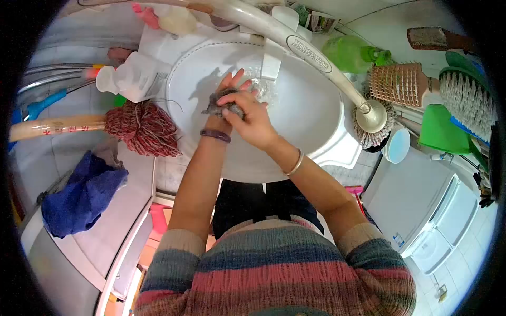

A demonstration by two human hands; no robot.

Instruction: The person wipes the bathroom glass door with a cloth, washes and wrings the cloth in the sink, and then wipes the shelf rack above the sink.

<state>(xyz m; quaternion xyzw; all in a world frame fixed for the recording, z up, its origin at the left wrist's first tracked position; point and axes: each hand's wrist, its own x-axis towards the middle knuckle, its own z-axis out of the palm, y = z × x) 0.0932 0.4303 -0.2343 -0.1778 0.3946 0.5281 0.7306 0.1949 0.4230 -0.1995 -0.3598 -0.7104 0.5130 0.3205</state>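
Over the white washbasin (311,121), my left hand (231,80) is open, its fingers stretched toward the tap (271,60). A dark grey, fuzzy clump (215,105) lies against its palm and wrist; I cannot make out what it is made of. My right hand (254,118) is closed on this clump from above, pressing it against the left hand. Part of the clump and the left palm are hidden under the right fingers. Running water (266,90) splashes in the basin below the tap, just beyond the fingertips.
A pale handle (253,18) arches across the basin's far side. At left are a red string mop (143,128), white plastic cups (132,76) and a blue cloth (84,195). A green bottle (348,53), hairbrush (396,84), scrubbing brush (466,97) and white cabinet (411,195) stand at right.
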